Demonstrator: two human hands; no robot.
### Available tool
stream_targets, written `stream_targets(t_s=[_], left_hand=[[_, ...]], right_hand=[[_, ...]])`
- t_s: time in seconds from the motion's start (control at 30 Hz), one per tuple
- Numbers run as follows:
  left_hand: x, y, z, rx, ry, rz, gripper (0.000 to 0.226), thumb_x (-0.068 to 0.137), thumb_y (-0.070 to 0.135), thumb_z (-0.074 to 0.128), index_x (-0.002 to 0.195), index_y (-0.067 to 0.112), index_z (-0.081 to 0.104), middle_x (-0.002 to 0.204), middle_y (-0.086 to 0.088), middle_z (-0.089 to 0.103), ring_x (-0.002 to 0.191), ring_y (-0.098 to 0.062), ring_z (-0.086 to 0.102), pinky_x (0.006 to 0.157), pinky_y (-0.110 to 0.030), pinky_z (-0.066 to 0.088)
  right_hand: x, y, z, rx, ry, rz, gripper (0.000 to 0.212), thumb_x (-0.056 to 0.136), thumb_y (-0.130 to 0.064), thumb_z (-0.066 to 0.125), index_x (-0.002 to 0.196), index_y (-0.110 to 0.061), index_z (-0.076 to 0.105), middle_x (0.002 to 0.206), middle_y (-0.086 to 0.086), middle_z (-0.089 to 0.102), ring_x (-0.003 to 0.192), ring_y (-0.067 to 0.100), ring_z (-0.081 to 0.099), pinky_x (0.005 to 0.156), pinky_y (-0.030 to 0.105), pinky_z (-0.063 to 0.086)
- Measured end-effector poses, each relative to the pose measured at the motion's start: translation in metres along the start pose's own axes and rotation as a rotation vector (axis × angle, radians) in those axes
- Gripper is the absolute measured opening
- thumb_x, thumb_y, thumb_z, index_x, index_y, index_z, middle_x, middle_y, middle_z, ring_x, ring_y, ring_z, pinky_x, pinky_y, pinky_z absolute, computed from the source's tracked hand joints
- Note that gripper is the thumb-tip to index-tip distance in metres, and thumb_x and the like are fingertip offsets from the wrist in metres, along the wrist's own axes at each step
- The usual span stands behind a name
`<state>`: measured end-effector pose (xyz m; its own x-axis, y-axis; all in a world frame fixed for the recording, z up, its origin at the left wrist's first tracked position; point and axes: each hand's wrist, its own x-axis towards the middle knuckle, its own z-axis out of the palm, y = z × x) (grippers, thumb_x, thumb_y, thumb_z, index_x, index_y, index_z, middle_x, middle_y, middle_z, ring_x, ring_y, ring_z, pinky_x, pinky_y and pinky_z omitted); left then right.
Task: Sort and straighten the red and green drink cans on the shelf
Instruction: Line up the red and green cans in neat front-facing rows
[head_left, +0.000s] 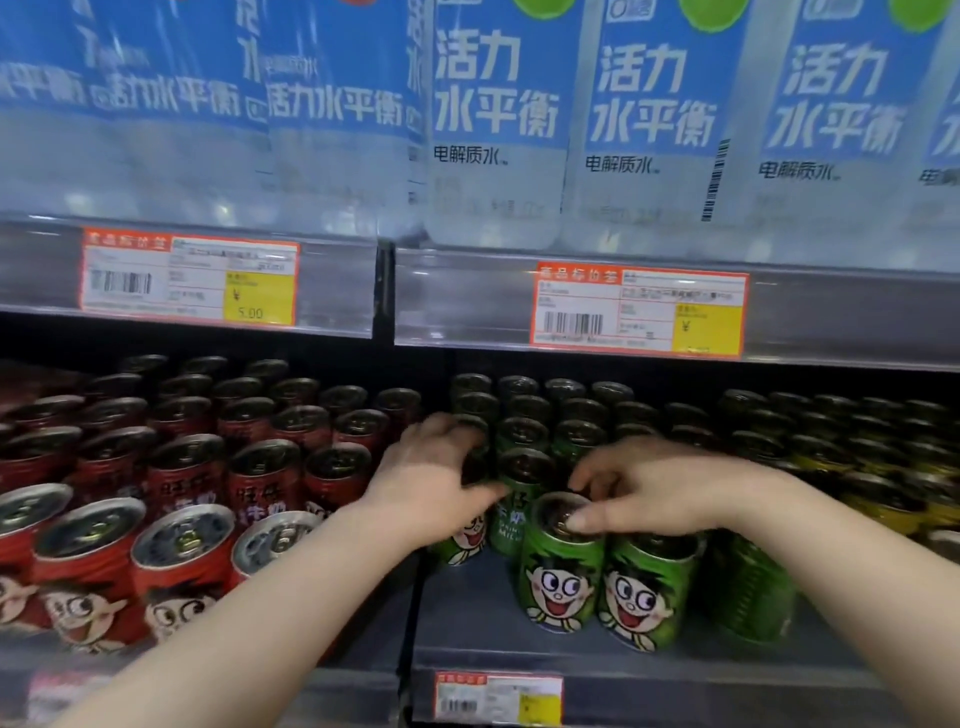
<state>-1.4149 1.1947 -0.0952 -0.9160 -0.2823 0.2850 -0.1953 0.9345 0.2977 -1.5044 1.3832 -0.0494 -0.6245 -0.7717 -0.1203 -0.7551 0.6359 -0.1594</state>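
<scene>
Both hands are reaching into the shelf (467, 623) among the green cans (647, 587). The left hand (436, 478) is curling its blurred fingers over the left-edge green can (464, 543), just beside the red cans (187, 483) filling the left bay. The right hand (654, 493) is pinching the rim of the front green can (558, 577) – thumb lying on its lid. Yellow cans (883, 509) are standing further right, and blue-labelled bottles (498, 130) are standing above.
</scene>
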Motion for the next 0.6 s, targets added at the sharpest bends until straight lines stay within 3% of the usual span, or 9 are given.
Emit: stream_targets(t_s=[0.07, 0.13, 0.2, 0.3, 0.37, 0.43, 0.6], left_hand=[[-0.008, 0.017, 0.000, -0.069, -0.006, 0.171, 0.064, 0.075, 0.055, 0.062, 0.132, 0.031, 0.045, 0.138, 0.002, 0.043, 0.128, -0.020, 0.039, 0.105, -0.033, 0.034], [-0.015, 0.036, 0.007, -0.035, -0.135, 0.293, 0.074, 0.072, 0.060, 0.063, 0.135, 0.030, 0.040, 0.138, 0.001, 0.045, 0.127, -0.020, 0.040, 0.105, -0.036, 0.035], [-0.021, 0.049, 0.017, 0.072, -0.187, 0.301, 0.077, 0.073, 0.062, 0.061, 0.137, 0.027, 0.034, 0.136, -0.002, 0.044, 0.126, -0.024, 0.039, 0.105, -0.037, 0.035], [-0.025, 0.048, 0.029, 0.096, -0.109, 0.305, 0.070, 0.081, 0.055, 0.056, 0.140, 0.026, 0.031, 0.141, -0.001, 0.034, 0.128, -0.025, 0.032, 0.105, -0.036, 0.032], [-0.027, 0.044, 0.030, 0.026, -0.099, 0.300, 0.067, 0.082, 0.050, 0.056, 0.140, 0.027, 0.031, 0.141, 0.001, 0.032, 0.126, -0.024, 0.032, 0.104, -0.034, 0.033], [-0.029, 0.042, 0.026, -0.020, -0.101, 0.279, 0.069, 0.080, 0.048, 0.059, 0.139, 0.028, 0.031, 0.139, 0.001, 0.034, 0.125, -0.022, 0.034, 0.103, -0.031, 0.034], [-0.035, 0.031, 0.014, -0.060, -0.141, 0.205, 0.085, 0.070, 0.049, 0.066, 0.141, 0.034, 0.021, 0.142, 0.003, 0.030, 0.130, -0.017, 0.031, 0.107, -0.032, 0.032]], right_hand=[[-0.008, -0.007, 0.011, -0.099, -0.005, 0.017, 0.053, 0.079, -0.059, 0.057, 0.125, -0.035, 0.051, 0.124, -0.008, 0.056, 0.111, 0.013, 0.053, 0.092, 0.025, 0.045], [-0.010, -0.009, 0.018, -0.082, 0.068, 0.008, 0.051, 0.079, -0.056, 0.057, 0.126, -0.035, 0.052, 0.126, -0.007, 0.057, 0.114, 0.015, 0.053, 0.093, 0.026, 0.044], [-0.014, -0.006, 0.022, 0.002, 0.095, -0.004, 0.045, 0.081, -0.052, 0.058, 0.122, -0.033, 0.056, 0.123, -0.009, 0.060, 0.112, 0.012, 0.055, 0.090, 0.023, 0.044], [-0.029, 0.006, 0.025, -0.019, 0.270, 0.069, 0.044, 0.078, -0.059, 0.057, 0.115, -0.036, 0.057, 0.119, -0.011, 0.058, 0.109, 0.011, 0.055, 0.091, 0.026, 0.045], [-0.042, 0.015, 0.031, -0.177, 0.367, 0.168, 0.056, 0.072, -0.071, 0.052, 0.115, -0.036, 0.053, 0.116, -0.009, 0.056, 0.108, 0.015, 0.055, 0.087, 0.029, 0.047], [-0.050, 0.019, 0.042, -0.212, 0.332, 0.265, 0.071, 0.066, -0.078, 0.050, 0.122, -0.035, 0.045, 0.120, -0.006, 0.053, 0.109, 0.017, 0.056, 0.086, 0.030, 0.048], [-0.051, 0.018, 0.065, 0.083, 0.368, 0.226, 0.068, 0.065, -0.069, 0.060, 0.120, -0.038, 0.037, 0.119, -0.013, 0.052, 0.103, 0.011, 0.057, 0.080, 0.024, 0.045]])
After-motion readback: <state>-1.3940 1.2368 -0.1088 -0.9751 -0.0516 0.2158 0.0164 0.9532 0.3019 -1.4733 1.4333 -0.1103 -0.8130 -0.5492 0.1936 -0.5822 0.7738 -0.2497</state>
